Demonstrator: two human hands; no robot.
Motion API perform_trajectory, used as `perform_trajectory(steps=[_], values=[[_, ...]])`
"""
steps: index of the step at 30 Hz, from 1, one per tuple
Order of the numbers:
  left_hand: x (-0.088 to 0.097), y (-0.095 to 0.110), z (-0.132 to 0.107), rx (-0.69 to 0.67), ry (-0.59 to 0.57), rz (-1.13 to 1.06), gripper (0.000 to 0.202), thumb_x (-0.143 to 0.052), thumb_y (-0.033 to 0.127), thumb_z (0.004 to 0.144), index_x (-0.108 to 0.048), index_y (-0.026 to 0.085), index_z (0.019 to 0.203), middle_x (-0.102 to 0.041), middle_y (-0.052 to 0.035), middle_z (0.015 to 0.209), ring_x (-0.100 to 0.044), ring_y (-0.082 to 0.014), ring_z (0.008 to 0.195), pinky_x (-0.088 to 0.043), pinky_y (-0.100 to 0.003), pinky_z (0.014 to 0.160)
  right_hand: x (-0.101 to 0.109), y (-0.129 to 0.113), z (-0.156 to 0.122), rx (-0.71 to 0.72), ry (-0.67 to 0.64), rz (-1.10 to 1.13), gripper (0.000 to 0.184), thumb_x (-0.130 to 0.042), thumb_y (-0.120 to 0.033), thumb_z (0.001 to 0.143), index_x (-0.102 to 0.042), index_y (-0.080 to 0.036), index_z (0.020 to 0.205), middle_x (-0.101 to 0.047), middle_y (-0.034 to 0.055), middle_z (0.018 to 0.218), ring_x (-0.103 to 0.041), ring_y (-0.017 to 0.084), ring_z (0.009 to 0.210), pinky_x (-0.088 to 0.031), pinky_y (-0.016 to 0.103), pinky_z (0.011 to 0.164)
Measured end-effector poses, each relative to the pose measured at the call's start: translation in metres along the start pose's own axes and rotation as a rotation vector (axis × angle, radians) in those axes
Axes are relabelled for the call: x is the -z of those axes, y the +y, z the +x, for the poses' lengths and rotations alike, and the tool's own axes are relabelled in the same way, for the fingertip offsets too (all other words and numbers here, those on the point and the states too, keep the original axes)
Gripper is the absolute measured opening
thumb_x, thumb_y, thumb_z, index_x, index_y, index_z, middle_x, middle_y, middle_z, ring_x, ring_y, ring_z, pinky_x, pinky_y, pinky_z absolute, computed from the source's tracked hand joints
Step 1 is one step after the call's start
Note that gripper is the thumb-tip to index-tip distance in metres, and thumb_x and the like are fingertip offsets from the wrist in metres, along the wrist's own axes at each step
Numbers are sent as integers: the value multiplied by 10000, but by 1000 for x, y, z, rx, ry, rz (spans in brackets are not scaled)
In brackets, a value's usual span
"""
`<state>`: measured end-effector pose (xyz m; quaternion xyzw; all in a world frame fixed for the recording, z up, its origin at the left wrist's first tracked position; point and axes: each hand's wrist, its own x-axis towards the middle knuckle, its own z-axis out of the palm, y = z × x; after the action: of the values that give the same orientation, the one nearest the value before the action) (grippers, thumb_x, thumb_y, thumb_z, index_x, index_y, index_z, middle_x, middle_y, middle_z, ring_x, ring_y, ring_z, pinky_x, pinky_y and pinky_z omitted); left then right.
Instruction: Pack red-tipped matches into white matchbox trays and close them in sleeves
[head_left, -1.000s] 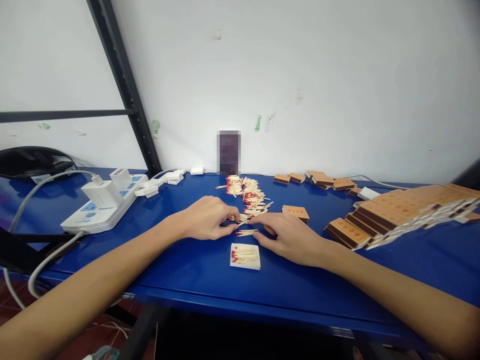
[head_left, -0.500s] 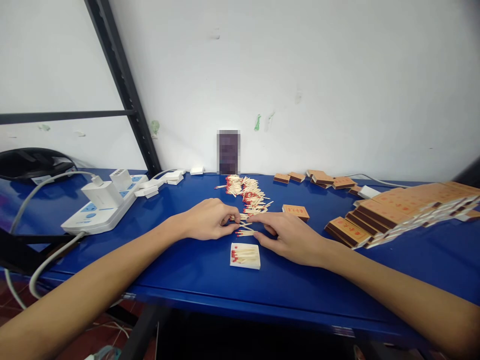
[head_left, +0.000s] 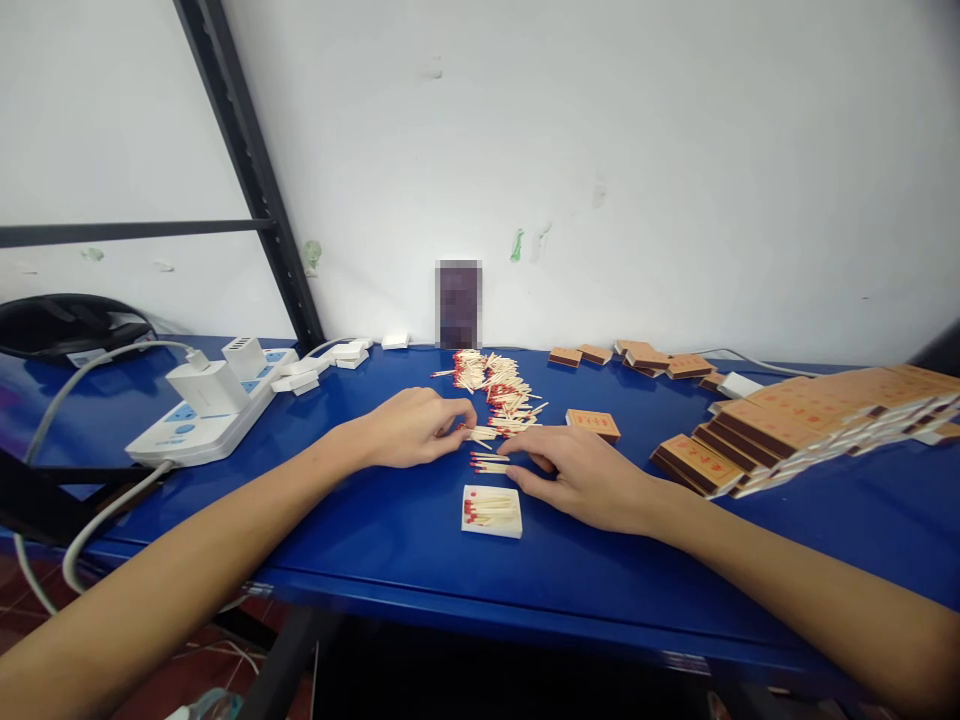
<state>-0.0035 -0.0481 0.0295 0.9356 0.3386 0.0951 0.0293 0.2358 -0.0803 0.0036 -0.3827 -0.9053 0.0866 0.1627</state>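
Observation:
My left hand is closed, thumb and forefinger pinched at the red heads of a few matches at the near end of the match pile. My right hand rests palm down on the blue table, its forefinger and thumb apart. Its fingertips are at the plain ends of a small row of matches, heads to the left. Just in front of that row lies a white matchbox tray, partly filled with matches whose heads mostly point left.
A matchbox sleeve lies beyond my right hand. Stacked matchboxes stand at the right, more sleeves along the wall. White trays and a power strip with plugs and cables are at the left. A pixelated dark rectangle stands at the wall.
My left hand has shifted slightly away from me toward the pile. Another match now lies in the small row by my right fingertips, and the crossed matches between my hands are gone.

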Motion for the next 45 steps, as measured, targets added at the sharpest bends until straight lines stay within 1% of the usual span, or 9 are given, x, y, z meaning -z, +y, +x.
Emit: perform_trajectory(steps=[3,7,21,28,32,35,38,41,45], values=[[1,-5,-1,-9,-19,69,146,-510,270,893,-618,204,965,-569,45,586,-474,-104,502,-275,-248,537,1,-1,-1,28,0,24,257,-509,-306,918,-680,-197,1075,-681,43,830,-588,166,706,-396,283,644],[-1,-6,-1,-42,-29,99,127,-504,249,891,-616,205,932,-605,36,628,-500,-109,527,-292,-251,548,0,-1,-1,30,15,32,272,-500,-327,928,-672,-193,1089,-673,40,815,-577,161,689,-392,281,639],[-2,0,0,-25,-60,62,138,-499,251,896,-621,198,935,-616,26,646,-549,-124,575,-320,-245,568,1,-1,1,63,4,41,232,-518,-299,914,-698,-197,1020,-631,13,716,-529,134,619,-362,266,596],[-1,7,2,-10,-68,43,120,-515,245,884,-617,184,870,-584,31,601,-498,-114,516,-310,-242,551,-2,1,0,9,17,16,353,-496,-365,935,-622,-175,1205,-647,43,796,-565,166,684,-393,288,638],[-1,11,2,-9,-84,9,136,-508,264,897,-620,187,909,-577,37,578,-497,-115,506,-299,-242,541,-2,0,0,-18,-12,-17,425,-473,-408,947,-590,-156,1268,-645,49,783,-580,185,704,-402,298,654],[-1,7,1,0,-51,61,173,-496,290,906,-619,187,968,-576,34,582,-505,-123,515,-289,-255,535,-1,-2,0,-17,-24,-29,430,-459,-413,954,-590,-153,1271,-658,58,806,-592,190,720,-412,303,668],[0,2,0,-1,-13,154,183,-476,284,911,-626,189,956,-602,15,630,-524,-132,545,-291,-268,546,0,-3,1,-13,-35,-27,407,-453,-397,958,-605,-154,1247,-677,72,855,-600,192,739,-422,309,681],[0,-2,-1,6,-16,204,180,-481,287,904,-635,200,936,-630,1,665,-550,-145,574,-293,-275,553,0,-3,0,1,-29,-12,388,-454,-392,957,-618,-162,1223,-687,81,892,-605,192,754,-430,311,688],[-1,-3,-1,37,-25,234,172,-496,294,886,-641,210,924,-659,-11,693,-579,-164,602,-292,-280,553,1,-3,-1,10,-18,4,366,-477,-398,946,-634,-175,1190,-675,66,855,-596,185,740,-424,304,673]])
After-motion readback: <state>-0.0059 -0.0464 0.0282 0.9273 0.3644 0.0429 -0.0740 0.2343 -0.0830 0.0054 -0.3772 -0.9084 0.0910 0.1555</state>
